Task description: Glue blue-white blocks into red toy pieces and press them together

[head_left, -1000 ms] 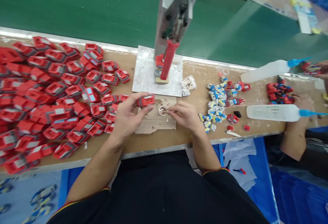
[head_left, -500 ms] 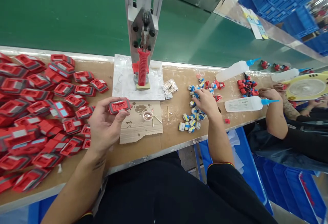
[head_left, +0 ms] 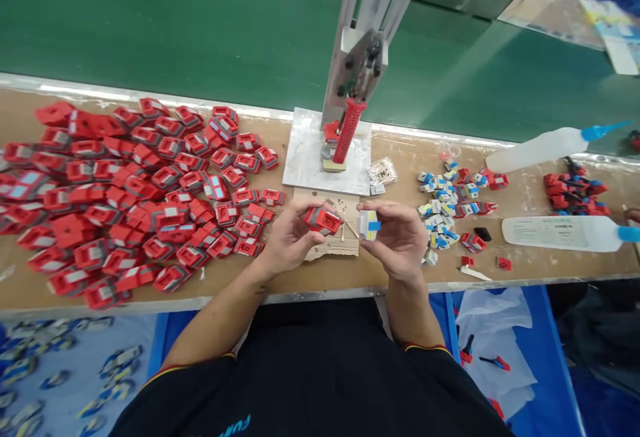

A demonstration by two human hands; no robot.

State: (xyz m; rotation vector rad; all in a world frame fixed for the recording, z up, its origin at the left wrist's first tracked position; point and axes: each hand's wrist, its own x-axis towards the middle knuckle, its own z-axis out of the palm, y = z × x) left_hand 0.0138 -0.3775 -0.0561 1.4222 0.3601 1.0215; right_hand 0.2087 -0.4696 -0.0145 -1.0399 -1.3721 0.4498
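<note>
My left hand (head_left: 289, 237) grips a red and grey plastic toy part (head_left: 323, 220) with a hollow in its face. Between the thumb and fingers of my right hand (head_left: 397, 237) is a small white, blue and yellow plastic part (head_left: 369, 225). The two parts are held level with each other, a short gap apart, above a torn piece of cardboard (head_left: 320, 250) with cotton swabs on it. Right of my right hand lies a loose group of similar small white parts (head_left: 443, 220). To my left spreads a big heap of red parts (head_left: 145, 200).
A hand press with a red handle (head_left: 350, 131) stands on a metal plate (head_left: 303, 150) straight ahead. Two white squeeze bottles (head_left: 560, 233) lie at the right, near red and blue parts (head_left: 573, 193). Blue bins (head_left: 550, 357) sit below the table edge.
My right hand has come from the group of small parts to the middle, now holding one white part. The red part faces it in my left hand. The view has shifted left.
</note>
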